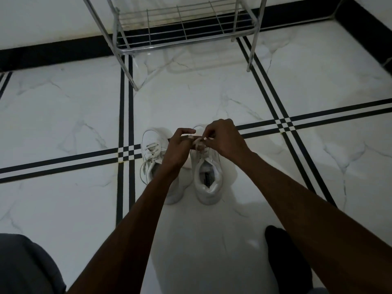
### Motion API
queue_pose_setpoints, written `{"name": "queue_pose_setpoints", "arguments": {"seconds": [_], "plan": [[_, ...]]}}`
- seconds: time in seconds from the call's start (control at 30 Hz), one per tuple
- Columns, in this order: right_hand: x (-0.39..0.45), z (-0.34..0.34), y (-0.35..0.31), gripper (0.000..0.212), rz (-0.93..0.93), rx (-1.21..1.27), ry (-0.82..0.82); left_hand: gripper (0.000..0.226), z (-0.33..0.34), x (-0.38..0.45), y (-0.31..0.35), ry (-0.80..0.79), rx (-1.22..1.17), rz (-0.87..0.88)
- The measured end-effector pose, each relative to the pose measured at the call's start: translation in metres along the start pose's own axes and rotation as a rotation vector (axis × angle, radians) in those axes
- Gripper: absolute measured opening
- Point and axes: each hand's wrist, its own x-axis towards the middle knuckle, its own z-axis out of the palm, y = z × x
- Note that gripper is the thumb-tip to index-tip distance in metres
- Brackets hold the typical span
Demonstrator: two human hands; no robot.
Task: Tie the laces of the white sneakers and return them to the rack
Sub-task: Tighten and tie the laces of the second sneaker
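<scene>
Mid-floor, we pinch the laces (199, 142) of the right sneaker (209, 177) with both hands, left hand (180, 145) and right hand (222, 139) directly above it (toe pointing toward the rack (184, 26) ahead); the left sneaker (152, 155) sits beside, apparently untied.

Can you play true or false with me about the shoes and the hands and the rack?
1. Both hands, left hand and right hand, are at the laces of the right sneaker. True.
2. The sneakers are on the rack. False: they stand on the floor.
3. The left sneaker is black. False: white.
4. The rack's bottom shelf holds no shoes. True.
</scene>
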Motion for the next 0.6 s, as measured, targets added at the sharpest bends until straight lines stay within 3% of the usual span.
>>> {"name": "queue_pose_setpoints", "arguments": {"seconds": [0.1, 0.17, 0.3, 0.37, 0.5, 0.6], "plan": [[-0.007, 0.005, -0.002, 0.008, 0.112, 0.175, 0.139, 0.040, -0.001, 0.001, -0.002, -0.083, 0.082, 0.027], [-0.008, 0.004, 0.000, 0.011, 0.202, 0.280, 0.129, 0.040, 0.002, 0.000, 0.001, -0.092, 0.200, 0.071], [-0.014, -0.003, 0.008, 0.018, 0.372, 0.487, 0.053, 0.023, 0.006, -0.002, 0.004, 0.100, 0.566, 0.200], [-0.021, -0.009, 0.019, 0.026, 0.527, 0.462, 0.054, 0.023, -0.002, -0.005, 0.001, 0.184, 0.796, 0.265], [-0.044, -0.018, 0.055, 0.030, 0.931, 0.561, 0.065, 0.019, -0.018, -0.023, -0.009, 0.254, 1.180, 0.280], [-0.056, -0.014, 0.064, 0.024, 1.020, 0.504, 0.088, 0.026, -0.020, -0.037, -0.017, 0.272, 1.335, 0.330]]}}
